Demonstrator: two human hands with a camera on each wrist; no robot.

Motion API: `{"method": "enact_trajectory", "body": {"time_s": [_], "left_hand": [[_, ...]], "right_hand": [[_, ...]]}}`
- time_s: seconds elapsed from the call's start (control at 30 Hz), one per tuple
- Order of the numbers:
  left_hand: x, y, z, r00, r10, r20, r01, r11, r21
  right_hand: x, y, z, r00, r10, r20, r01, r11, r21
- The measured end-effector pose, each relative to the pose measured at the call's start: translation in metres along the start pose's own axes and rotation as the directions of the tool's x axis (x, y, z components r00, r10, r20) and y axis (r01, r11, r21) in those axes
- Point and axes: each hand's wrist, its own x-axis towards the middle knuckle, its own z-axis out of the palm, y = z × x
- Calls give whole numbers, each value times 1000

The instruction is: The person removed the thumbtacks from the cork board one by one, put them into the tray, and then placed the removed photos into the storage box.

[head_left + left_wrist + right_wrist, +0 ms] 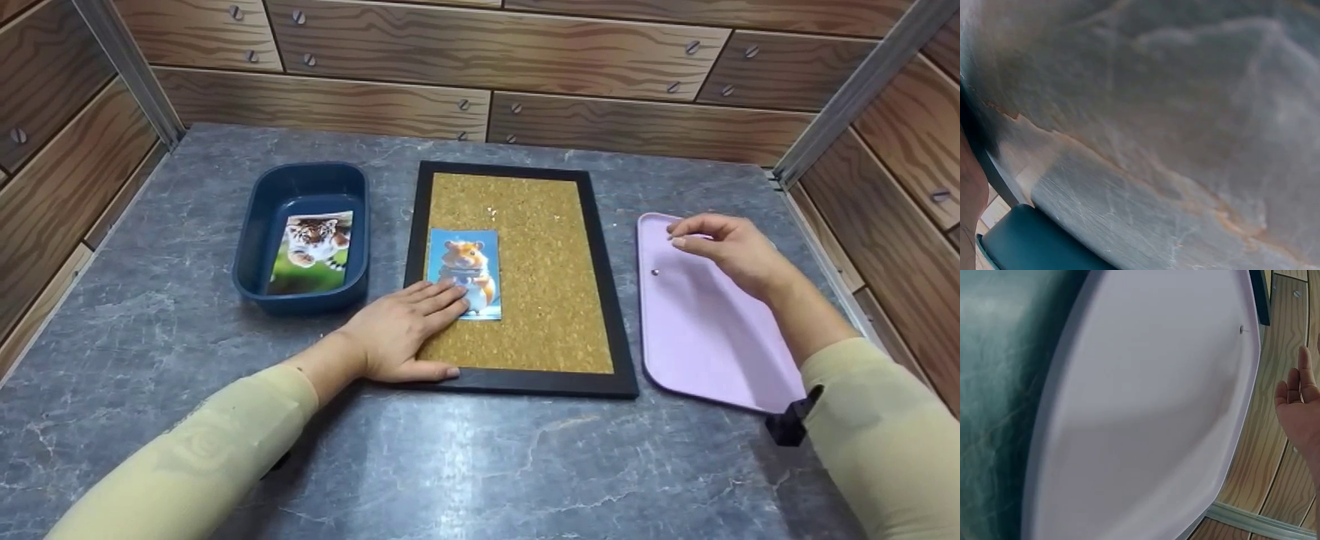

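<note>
My left hand (405, 330) lies flat with spread fingers on the lower left of a black-framed cork board (544, 292). Its fingertips rest on a picture card (480, 262) of a hamster, and the thumb touches the frame's lower edge. My right hand (731, 247) hovers over the lilac tray (720, 330), thumb and index finger close together; no object shows between them. A small metal thumbtack (655, 272) lies near the tray's left edge. The right wrist view also shows the thumbtack (1242, 329), with the right hand (1300, 399) partly cut off.
Left of the board stands a dark blue bin (300, 300) holding a tiger picture card (311, 251). Small pale specks (493, 213) mark the cork above the hamster card. Wood-patterned walls (480, 45) enclose the grey marbled table (480, 457) at the back and sides.
</note>
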Motion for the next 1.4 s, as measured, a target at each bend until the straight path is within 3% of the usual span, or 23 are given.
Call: {"method": "enact_trajectory", "body": {"time_s": [0.4,1.4], "left_hand": [[0,0,0,1000,-6,13,6,1000,0],[0,-1,2,1000,-6,2,6,1000,0]], "right_hand": [[-9,20,-6,1000,13,-7,-13,999,-49],[-23,50,-4,996,91,14,-91,996,-28]]}}
